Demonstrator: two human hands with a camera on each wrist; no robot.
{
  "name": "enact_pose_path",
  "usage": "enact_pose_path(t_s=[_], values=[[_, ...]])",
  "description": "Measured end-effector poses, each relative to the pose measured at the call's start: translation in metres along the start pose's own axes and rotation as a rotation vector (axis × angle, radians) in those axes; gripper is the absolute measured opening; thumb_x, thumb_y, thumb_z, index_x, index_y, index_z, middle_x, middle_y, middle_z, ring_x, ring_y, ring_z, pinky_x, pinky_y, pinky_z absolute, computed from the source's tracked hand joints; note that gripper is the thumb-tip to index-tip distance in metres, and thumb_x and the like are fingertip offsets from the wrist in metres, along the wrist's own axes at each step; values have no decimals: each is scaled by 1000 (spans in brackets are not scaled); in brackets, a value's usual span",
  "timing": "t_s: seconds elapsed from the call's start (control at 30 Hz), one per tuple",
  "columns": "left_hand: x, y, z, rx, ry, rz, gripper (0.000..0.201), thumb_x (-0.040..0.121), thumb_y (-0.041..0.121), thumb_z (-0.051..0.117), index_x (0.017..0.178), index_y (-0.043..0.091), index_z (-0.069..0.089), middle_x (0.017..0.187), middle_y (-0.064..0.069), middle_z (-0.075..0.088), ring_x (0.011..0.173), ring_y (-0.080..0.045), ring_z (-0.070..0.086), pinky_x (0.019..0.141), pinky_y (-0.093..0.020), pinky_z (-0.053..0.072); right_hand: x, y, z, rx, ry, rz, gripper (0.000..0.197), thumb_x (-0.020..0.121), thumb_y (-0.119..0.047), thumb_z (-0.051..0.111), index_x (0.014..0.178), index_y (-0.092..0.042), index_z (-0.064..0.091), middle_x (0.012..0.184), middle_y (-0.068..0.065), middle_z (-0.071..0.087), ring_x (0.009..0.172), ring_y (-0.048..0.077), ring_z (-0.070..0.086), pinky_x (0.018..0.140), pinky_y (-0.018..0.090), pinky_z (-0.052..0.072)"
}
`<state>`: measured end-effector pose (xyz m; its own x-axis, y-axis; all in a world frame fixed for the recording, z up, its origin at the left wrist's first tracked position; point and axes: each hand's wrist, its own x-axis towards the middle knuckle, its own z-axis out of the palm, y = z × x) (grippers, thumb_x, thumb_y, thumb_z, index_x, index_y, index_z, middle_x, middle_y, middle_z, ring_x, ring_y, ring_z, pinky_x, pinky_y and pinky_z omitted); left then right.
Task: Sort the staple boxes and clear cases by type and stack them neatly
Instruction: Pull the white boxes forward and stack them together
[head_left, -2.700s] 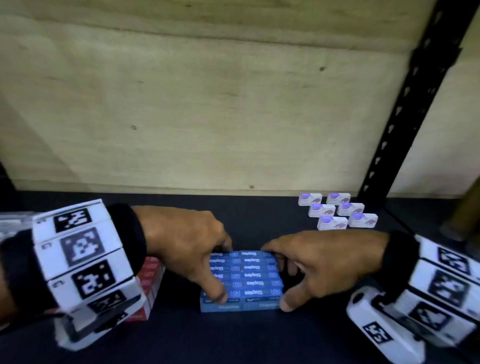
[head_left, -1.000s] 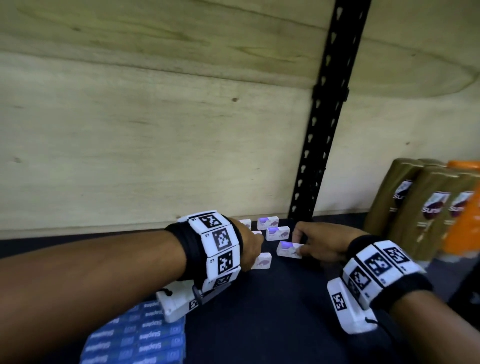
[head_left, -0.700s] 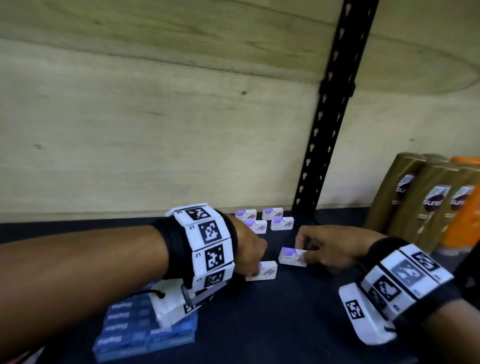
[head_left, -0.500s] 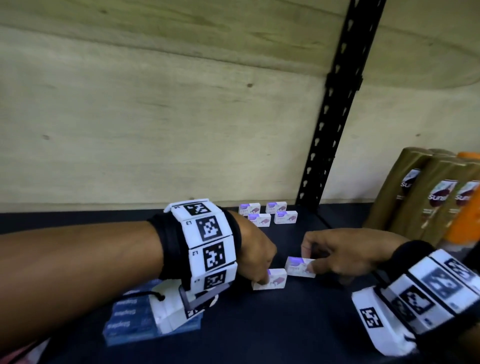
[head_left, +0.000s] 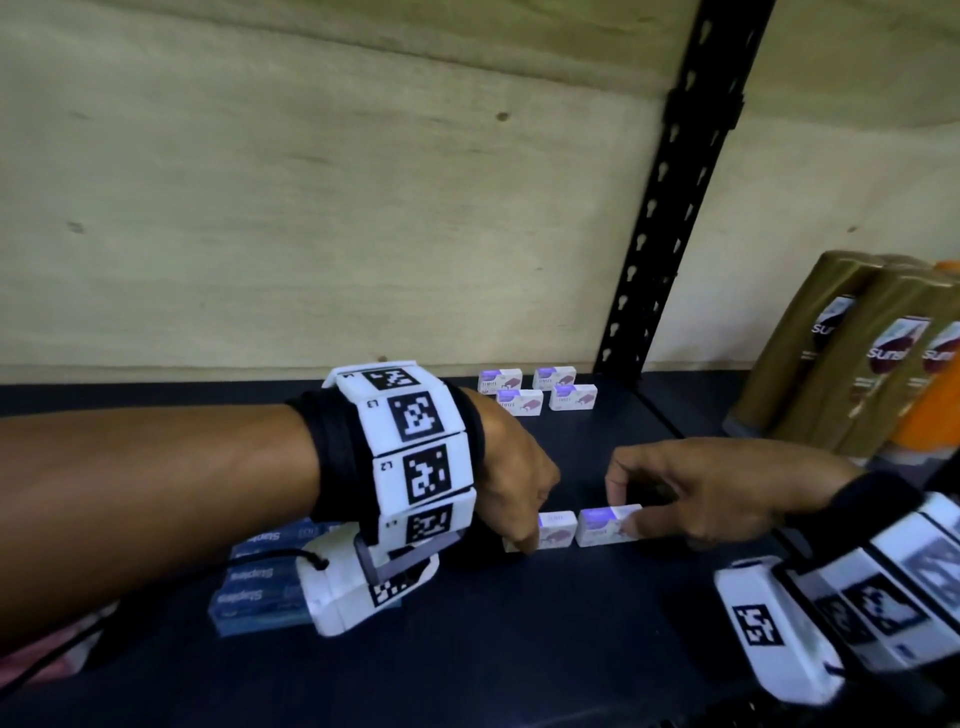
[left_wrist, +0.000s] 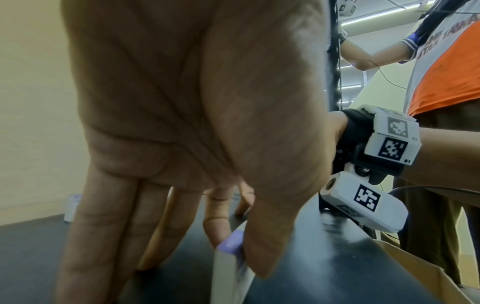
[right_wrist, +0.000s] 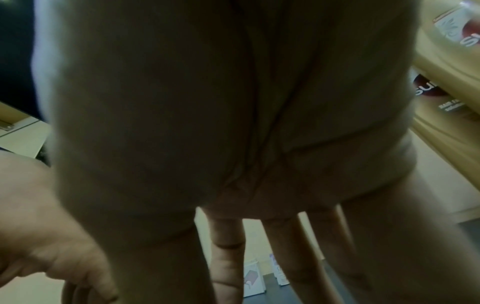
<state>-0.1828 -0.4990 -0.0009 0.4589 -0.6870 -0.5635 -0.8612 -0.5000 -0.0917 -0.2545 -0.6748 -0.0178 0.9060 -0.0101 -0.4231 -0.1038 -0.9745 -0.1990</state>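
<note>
Two small white-and-purple staple boxes stand side by side on the dark shelf (head_left: 519, 649). My left hand (head_left: 524, 543) pinches the left box (head_left: 556, 530) between thumb and forefinger, and that box (left_wrist: 228, 267) shows edge-on under my thumb in the left wrist view. The right box (head_left: 602, 525) is pinched by my right hand (head_left: 623, 506), thumb in front and forefinger behind. Several more white boxes (head_left: 540, 392) stand clustered at the back wall. A blue staples pack (head_left: 254, 582) lies under my left wrist. The right wrist view is dark and hides the held box.
A black slotted upright (head_left: 670, 208) rises at the back right. Golden shampoo bottles (head_left: 857, 353) and an orange one stand beyond it. Something reddish (head_left: 41, 660) lies at the front left edge. A cardboard box (left_wrist: 428, 277) sits below the shelf front, and another person stands nearby.
Both hands left the blue pack, reached to the white boxes, and each drew one box forward; the two boxes now stand close together.
</note>
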Motion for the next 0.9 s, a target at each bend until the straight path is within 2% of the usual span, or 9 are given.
enact_pose_path(t_s=[0.07, 0.23, 0.43, 0.63, 0.8, 0.9], values=[[0, -1, 1, -12, -2, 6, 36, 98, 38, 51, 119, 10, 58, 91, 2, 58, 65, -8, 50, 50, -23, 38, 1, 1, 1, 10, -4, -12, 12, 88, -48, 65, 91, -45, 54, 82, 0, 68, 56, 9, 60, 70, 38, 55], [-2, 3, 0, 7, 22, -4, 30, 98, 39, 50, 117, 17, 53, 82, 8, 51, 66, -5, 47, 52, -24, 34, 3, 0, 2, -13, 6, -26, 13, 88, -49, 64, 92, -45, 53, 83, 3, 71, 56, 11, 60, 73, 42, 56], [-4, 4, 1, 6, 42, -15, 26, 98, 42, 49, 113, 20, 50, 82, 9, 50, 67, -5, 46, 55, -24, 34, 3, -1, 3, 0, 4, -13, 12, 88, -48, 65, 91, -44, 54, 86, 6, 72, 55, 14, 58, 71, 46, 56], [-5, 5, 3, -3, 44, -40, 25, 98, 44, 49, 111, 23, 49, 82, 11, 48, 68, -4, 44, 56, -24, 34, 8, 1, 4, 0, 9, -18, 17, 85, -51, 67, 94, -43, 55, 85, 1, 71, 55, 14, 62, 71, 41, 56], [-7, 5, 2, -12, 34, -67, 23, 96, 46, 52, 106, 25, 49, 82, 11, 48, 68, -3, 43, 56, -25, 34, 10, 0, 4, 34, 13, -17, 18, 83, -52, 70, 94, -44, 58, 90, -4, 70, 58, 18, 64, 63, 33, 54], [-7, 8, 2, -3, 20, -64, 21, 96, 44, 53, 103, 24, 47, 82, 11, 47, 68, -3, 42, 55, -24, 33, 10, -2, 4, 26, 2, -4, 19, 82, -55, 69, 94, -46, 58, 93, -4, 72, 59, 18, 65, 67, 35, 55]])
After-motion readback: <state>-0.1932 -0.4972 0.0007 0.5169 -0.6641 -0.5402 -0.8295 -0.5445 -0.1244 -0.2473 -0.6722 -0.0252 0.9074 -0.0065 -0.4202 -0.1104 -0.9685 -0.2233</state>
